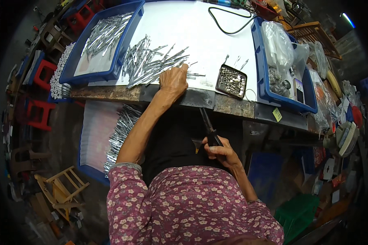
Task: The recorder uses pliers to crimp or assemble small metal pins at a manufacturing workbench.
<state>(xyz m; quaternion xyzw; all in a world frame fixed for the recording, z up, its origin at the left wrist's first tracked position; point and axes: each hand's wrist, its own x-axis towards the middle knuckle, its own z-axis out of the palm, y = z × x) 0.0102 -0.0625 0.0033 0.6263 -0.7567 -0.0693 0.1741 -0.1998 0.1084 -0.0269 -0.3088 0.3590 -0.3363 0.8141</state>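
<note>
My left hand (173, 83) is at the near edge of the white-topped table, its fingers curled together at the right end of a loose pile of thin silvery metal rods (151, 61). What its fingertips pinch is hidden behind the hand. Below the table edge, in front of my lap, my right hand (221, 152) is wrapped round a black handle (213, 138), whose dark shaft slants up to the table's edge. A small dark tray (232, 81) of little round metal parts sits right of my left hand. A few thin metal pieces (236, 61) lie just beyond it.
A blue bin (116, 61) of similar rods stands at the left, and another blue bin (265, 81) with plastic bags at the right. A black cable (225, 30) loops across the far tabletop. Beneath the table at left, more rods (124, 132) fill a tray.
</note>
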